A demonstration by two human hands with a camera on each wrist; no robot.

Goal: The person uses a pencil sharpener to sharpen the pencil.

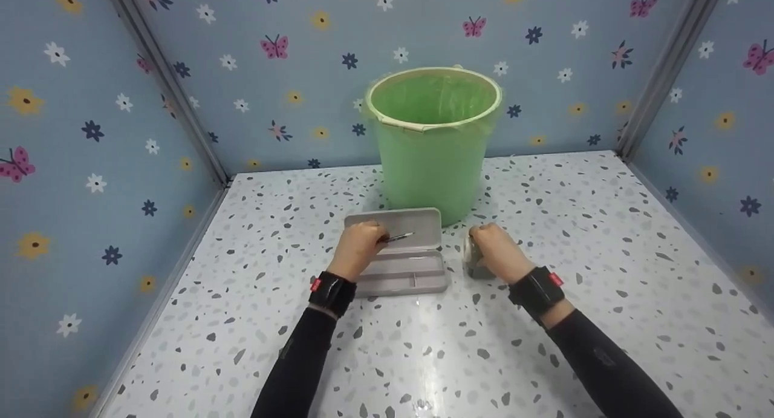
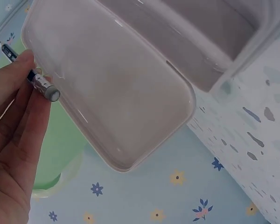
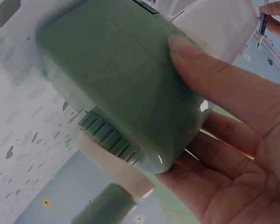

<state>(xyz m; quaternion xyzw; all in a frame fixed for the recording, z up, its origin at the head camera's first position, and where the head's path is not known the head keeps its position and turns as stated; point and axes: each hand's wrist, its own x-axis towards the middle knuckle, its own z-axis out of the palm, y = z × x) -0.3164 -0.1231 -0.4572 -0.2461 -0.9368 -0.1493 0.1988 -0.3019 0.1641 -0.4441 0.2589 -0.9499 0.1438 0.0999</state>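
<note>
My left hand (image 1: 358, 247) pinches a dark pencil (image 2: 41, 83) between thumb and fingers, above the open pencil case (image 1: 426, 225). In the left wrist view the pencil's sharpened tip points up and away, and its silver band and eraser end face the camera. My right hand (image 1: 500, 256) grips a green crank pencil sharpener (image 3: 116, 60) standing on the table to the right of the case. Thumb and fingers lie on opposite sides of its body. A beige crank arm (image 3: 116, 165) with a green handle (image 3: 106, 205) sticks out from the sharpener.
Behind the case stands a tall green bin (image 1: 432, 164) with a clear liner over its rim. Blue flowered panels (image 1: 314, 91) enclose the speckled white table (image 1: 411, 357) at the back and both sides. The case's compartment tray (image 1: 393, 282) lies nearest me.
</note>
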